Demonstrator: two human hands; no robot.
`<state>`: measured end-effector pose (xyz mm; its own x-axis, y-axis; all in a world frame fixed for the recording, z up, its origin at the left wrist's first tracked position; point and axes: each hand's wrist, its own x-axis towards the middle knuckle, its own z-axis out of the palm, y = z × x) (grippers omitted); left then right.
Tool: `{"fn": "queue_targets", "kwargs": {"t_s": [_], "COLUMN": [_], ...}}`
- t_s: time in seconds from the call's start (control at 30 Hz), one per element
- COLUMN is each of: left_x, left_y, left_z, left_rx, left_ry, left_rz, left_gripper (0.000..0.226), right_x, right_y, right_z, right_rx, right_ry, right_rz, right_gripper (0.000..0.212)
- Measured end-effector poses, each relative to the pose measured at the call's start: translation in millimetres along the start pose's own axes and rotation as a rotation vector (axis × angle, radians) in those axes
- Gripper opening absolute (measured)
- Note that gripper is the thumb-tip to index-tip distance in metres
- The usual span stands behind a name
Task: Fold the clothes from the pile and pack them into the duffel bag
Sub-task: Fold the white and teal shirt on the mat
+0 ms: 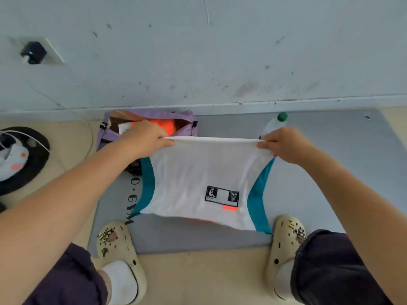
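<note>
A white garment point(198, 172) with teal side panels and a black patch hangs stretched between my hands above the grey mat. My left hand point(146, 137) pinches its top left corner. My right hand point(284, 143) pinches the top right corner. Its lower edge sags toward the mat near my feet. Behind it, against the wall, stands the open lilac duffel bag point(154, 114), with an orange item point(165, 124) and something white inside. My left hand partly covers the bag's opening.
A grey gym mat point(330, 172) lies on the beige floor along the wall. A clear bottle with a green cap point(275, 123) stands behind my right hand. A black round object with a plush toy point(13, 159) and cables sits at left. My shoes point(119, 243) flank the mat's near edge.
</note>
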<state>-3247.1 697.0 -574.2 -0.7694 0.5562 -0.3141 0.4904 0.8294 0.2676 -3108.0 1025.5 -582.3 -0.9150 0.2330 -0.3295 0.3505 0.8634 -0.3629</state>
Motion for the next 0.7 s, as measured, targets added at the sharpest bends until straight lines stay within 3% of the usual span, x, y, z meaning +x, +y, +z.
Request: {"fn": "queue_targets", "kwargs": {"t_s": [0.2, 0.27, 0.37, 0.7], "left_x": [-3, -4, -8, -53], "left_y": [20, 23, 21, 11], "left_z": [-18, -4, 51, 283], "left_rx": [0.013, 0.056, 0.105, 0.063], "left_ry": [0.386, 0.408, 0.217, -0.502], "left_rz": [0.124, 0.133, 0.062, -0.227], "left_gripper": [0.028, 0.029, 0.036, 0.037], "right_x": [-21, -28, -32, -41], "right_y": [5, 11, 25, 63], "right_z": [-30, -22, 20, 239], "right_rx": [0.046, 0.031, -0.044, -0.206], "right_ry": [0.339, 0.37, 0.298, -0.462], "right_rz": [-0.05, -0.04, -0.036, 0.147], "right_gripper": [0.037, 0.037, 0.036, 0.033]}}
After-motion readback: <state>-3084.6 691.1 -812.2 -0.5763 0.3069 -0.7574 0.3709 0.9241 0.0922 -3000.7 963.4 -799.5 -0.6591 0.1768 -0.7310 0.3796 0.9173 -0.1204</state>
